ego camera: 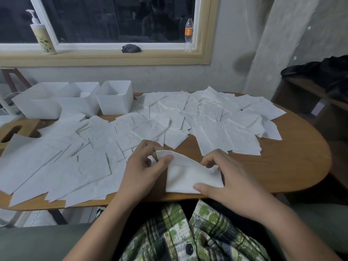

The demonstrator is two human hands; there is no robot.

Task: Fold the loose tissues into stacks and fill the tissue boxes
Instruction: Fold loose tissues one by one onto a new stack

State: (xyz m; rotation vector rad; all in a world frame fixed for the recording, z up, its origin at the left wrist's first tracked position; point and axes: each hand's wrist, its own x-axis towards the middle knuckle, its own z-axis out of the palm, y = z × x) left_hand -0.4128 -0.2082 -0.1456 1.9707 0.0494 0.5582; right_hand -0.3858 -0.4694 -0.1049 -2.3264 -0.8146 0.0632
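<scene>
Plaid shirt (188,234) at six o'clock; just beyond, left hand (143,166) and right hand (231,183) pinch one tissue (188,176) mid-fold on the tabletop (282,166). Next, probably: flatten the crease, start a stack.

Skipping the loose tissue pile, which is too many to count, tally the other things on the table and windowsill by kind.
White boxes: 3
Tissue being folded: 1
Pump bottle: 1
Soda bottle: 1
Dark cloth: 1
Total: 7
</scene>
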